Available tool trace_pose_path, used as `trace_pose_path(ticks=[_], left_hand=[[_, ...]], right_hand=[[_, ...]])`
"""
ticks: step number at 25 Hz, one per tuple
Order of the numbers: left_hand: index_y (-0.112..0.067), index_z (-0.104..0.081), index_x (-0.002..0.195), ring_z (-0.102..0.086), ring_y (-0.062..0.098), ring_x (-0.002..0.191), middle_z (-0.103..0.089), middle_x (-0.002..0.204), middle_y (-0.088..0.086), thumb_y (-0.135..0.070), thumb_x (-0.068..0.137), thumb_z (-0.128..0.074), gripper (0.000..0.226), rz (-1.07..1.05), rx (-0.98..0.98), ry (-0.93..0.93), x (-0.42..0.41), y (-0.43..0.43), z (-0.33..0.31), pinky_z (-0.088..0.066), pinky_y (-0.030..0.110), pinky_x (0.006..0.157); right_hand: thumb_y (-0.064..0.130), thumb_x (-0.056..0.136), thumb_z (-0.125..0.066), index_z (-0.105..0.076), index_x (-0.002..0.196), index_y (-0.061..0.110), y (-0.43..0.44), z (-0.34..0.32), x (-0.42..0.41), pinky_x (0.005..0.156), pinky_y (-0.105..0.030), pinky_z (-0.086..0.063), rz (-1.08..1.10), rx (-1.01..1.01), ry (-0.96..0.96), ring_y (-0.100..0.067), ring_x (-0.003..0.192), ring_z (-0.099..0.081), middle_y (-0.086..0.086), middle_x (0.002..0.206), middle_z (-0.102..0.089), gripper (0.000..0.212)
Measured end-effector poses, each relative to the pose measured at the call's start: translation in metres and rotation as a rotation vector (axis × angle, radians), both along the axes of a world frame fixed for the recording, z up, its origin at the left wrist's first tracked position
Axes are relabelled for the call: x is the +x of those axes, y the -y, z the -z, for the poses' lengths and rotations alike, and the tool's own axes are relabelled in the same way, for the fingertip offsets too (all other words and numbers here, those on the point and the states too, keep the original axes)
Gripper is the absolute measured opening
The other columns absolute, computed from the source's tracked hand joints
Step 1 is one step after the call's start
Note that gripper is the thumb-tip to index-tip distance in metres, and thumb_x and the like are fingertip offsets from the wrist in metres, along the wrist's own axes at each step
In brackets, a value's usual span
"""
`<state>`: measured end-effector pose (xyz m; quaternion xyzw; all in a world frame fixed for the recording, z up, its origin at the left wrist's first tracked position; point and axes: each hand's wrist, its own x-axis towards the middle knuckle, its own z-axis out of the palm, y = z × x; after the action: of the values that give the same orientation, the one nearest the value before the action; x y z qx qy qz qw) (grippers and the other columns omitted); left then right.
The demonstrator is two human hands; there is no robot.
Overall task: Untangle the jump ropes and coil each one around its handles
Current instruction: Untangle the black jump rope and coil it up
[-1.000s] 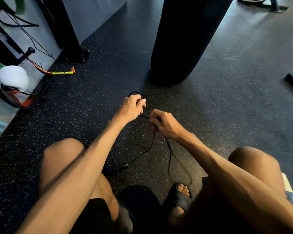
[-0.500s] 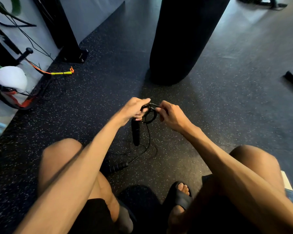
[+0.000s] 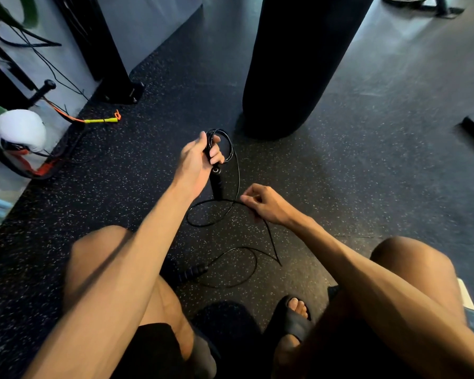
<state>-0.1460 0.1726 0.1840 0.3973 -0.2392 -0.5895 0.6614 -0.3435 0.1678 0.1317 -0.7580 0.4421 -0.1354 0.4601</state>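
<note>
The floor (image 3: 367, 165) is black rubber matting with many small pale speckles, and to the right of the big black cylindrical punching bag (image 3: 298, 64) it shines grey in the light. The bottom end of the bag is very close to the floor; I cannot tell if it touches.

The person sits on the near side of the bag with bare knees to both sides. Just in front of the bag's bottom end, a little to the left, the left hand (image 3: 198, 161) grips the smooth black handle (image 3: 217, 183) of the thin black jump rope (image 3: 203, 224). The fingers are curled round its upper part together with a few coils of cord, which stand out above the fist toward the bag. Nearer to the person than the bag, the right hand (image 3: 267, 205) is closed and pinches the cord between thumb and forefinger. From this hand the cord makes one loop under the left wrist. It also makes a loose loop on the floor that ends at the ribbed black second handle (image 3: 193, 270), which lies between the knees.

Left of the bag a black metal post with a bolted base plate (image 3: 121, 90) stands by the grey wall (image 3: 148, 23). Further left of the bag lie a yellow handle with orange cord (image 3: 100, 121) and a white boxing glove (image 3: 21, 129).
</note>
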Motion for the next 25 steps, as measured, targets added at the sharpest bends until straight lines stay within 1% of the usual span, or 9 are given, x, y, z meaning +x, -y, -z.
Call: trace_pose_path(ticks=[3, 6, 9, 12, 15, 17, 20, 23, 25], left_hand=[[-0.006, -0.057, 0.082, -0.028, 0.01, 0.048, -0.037, 0.051, -0.004, -0.025, 0.105, -0.038, 0.036, -0.038, 0.056, 0.091, -0.001, -0.001, 0.001, -0.029, 0.027, 0.056], [-0.01, -0.054, 0.075, -0.023, 0.01, 0.045, -0.031, 0.047, -0.006, -0.031, 0.102, -0.047, 0.035, -0.098, 0.125, 0.166, -0.001, -0.005, -0.001, -0.026, 0.025, 0.049], [-0.014, -0.047, 0.068, -0.021, 0.008, 0.043, -0.032, 0.044, -0.009, -0.03, 0.1, -0.05, 0.037, -0.106, 0.154, 0.23, 0.0, -0.009, -0.003, -0.021, 0.025, 0.045], [-0.017, -0.039, 0.059, -0.019, 0.009, 0.04, -0.026, 0.043, -0.008, -0.025, 0.099, -0.049, 0.042, -0.018, 0.152, 0.264, -0.003, -0.01, -0.006, -0.017, 0.026, 0.043], [-0.018, -0.038, 0.056, -0.018, 0.009, 0.039, -0.023, 0.044, -0.007, -0.025, 0.098, -0.049, 0.044, 0.135, 0.162, 0.268, -0.008, -0.011, -0.006, -0.016, 0.026, 0.042], [-0.017, -0.037, 0.057, -0.018, 0.009, 0.038, -0.023, 0.044, -0.006, -0.025, 0.099, -0.047, 0.044, 0.248, 0.162, 0.267, -0.013, -0.012, -0.006, -0.013, 0.028, 0.045], [-0.015, -0.039, 0.061, -0.017, 0.009, 0.039, -0.022, 0.045, -0.007, -0.026, 0.102, -0.042, 0.043, 0.359, 0.135, 0.217, -0.018, -0.015, -0.005, -0.014, 0.028, 0.046], [-0.013, -0.045, 0.069, -0.019, 0.008, 0.042, -0.024, 0.048, -0.007, -0.032, 0.104, -0.037, 0.04, 0.355, 0.092, 0.039, -0.018, -0.013, -0.004, -0.024, 0.025, 0.047], [-0.011, -0.05, 0.079, -0.024, 0.009, 0.045, -0.03, 0.052, -0.005, -0.032, 0.105, -0.032, 0.039, 0.247, 0.089, -0.104, -0.017, -0.009, -0.003, -0.029, 0.025, 0.053]], right_hand=[[0.021, 0.099, -0.055, -0.06, 0.088, 0.012, 0.0, 0.004, 0.002, 0.056, -0.03, -0.048, -0.092, -0.129, -0.092, -0.009, 0.054, -0.054, 0.006, 0.064, -0.057, 0.015], [0.012, 0.096, -0.053, -0.062, 0.08, 0.014, 0.005, 0.014, -0.004, 0.07, -0.042, -0.057, -0.105, -0.144, -0.317, -0.016, 0.066, -0.064, -0.001, 0.073, -0.068, 0.019], [0.011, 0.093, -0.051, -0.066, 0.103, 0.008, 0.014, 0.025, -0.014, 0.079, -0.044, -0.058, -0.053, -0.096, -0.514, -0.028, 0.091, -0.07, -0.012, 0.099, -0.073, 0.018], [0.023, 0.094, -0.06, -0.044, 0.138, 0.008, 0.017, 0.018, -0.014, 0.096, -0.045, -0.052, 0.085, -0.065, -0.363, -0.033, 0.115, -0.061, -0.019, 0.129, -0.061, 0.049], [0.028, 0.093, -0.065, -0.036, 0.145, 0.01, 0.013, 0.006, -0.007, 0.102, -0.039, -0.048, 0.124, -0.15, -0.094, -0.027, 0.122, -0.056, -0.015, 0.139, -0.053, 0.062], [0.025, 0.094, -0.064, -0.041, 0.14, 0.01, 0.01, 0.0, -0.002, 0.098, -0.034, -0.049, 0.139, -0.165, 0.002, -0.021, 0.114, -0.059, -0.011, 0.13, -0.058, 0.053], [0.018, 0.097, -0.059, -0.058, 0.106, 0.008, 0.01, 0.001, 0.004, 0.079, -0.04, -0.055, 0.161, -0.116, 0.048, -0.02, 0.083, -0.066, -0.001, 0.091, -0.067, 0.014], [0.012, 0.1, -0.053, -0.057, 0.092, 0.002, 0.005, 0.007, 0.01, 0.071, -0.05, -0.06, 0.23, 0.057, 0.146, -0.026, 0.073, -0.072, -0.01, 0.078, -0.07, 0.013], [0.011, 0.1, -0.052, -0.052, 0.093, 0.003, 0.0, 0.006, 0.011, 0.058, -0.039, -0.059, 0.212, 0.08, 0.123, -0.013, 0.058, -0.067, -0.009, 0.073, -0.067, 0.01]])
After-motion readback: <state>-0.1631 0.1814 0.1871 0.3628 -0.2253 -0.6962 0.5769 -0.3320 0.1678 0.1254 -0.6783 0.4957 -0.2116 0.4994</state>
